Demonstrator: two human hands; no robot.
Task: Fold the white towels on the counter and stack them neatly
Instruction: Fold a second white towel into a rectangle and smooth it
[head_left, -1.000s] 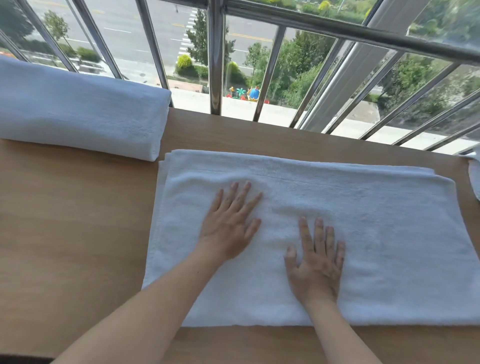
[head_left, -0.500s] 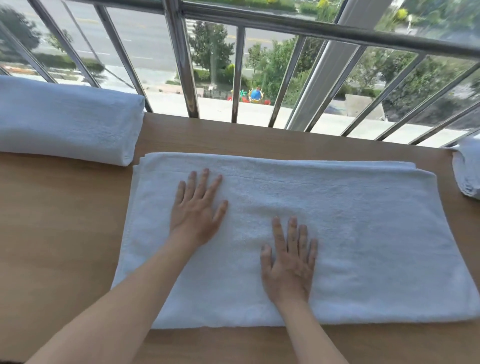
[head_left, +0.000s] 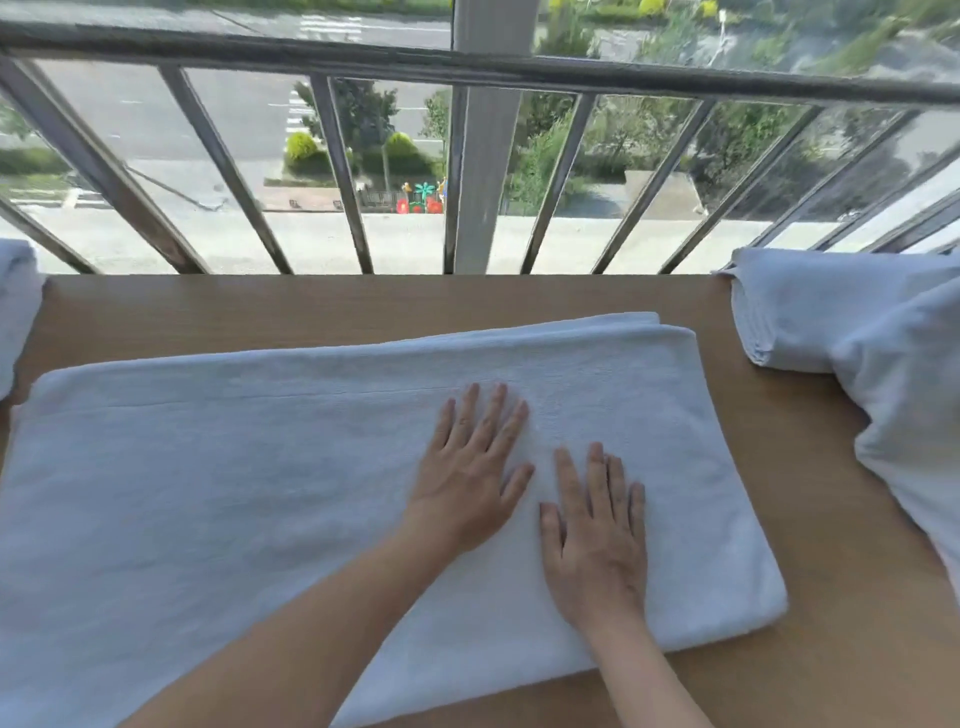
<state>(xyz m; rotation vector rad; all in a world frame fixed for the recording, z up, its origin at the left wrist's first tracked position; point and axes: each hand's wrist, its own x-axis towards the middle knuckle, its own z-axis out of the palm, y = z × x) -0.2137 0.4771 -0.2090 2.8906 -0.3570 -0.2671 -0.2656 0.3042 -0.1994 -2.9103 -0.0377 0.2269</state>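
L hand (head_left: 467, 483) & R hand (head_left: 597, 540) both flat, fingers spread, palms pressing folded white towel (head_left: 208, 493) on counter (head_left: 831, 519); nothing gripped.

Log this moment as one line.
left hand: flat on towel | right hand: flat on towel | towel: folded, on counter | other towels: right side

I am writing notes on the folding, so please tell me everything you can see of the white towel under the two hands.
The white towel looks like soft terry cloth, folded into layers whose edges show at its far right corner. A faint woven line runs along its far part. It lies flat across the wooden counter. The left hand and the right hand rest flat and open on its right half.
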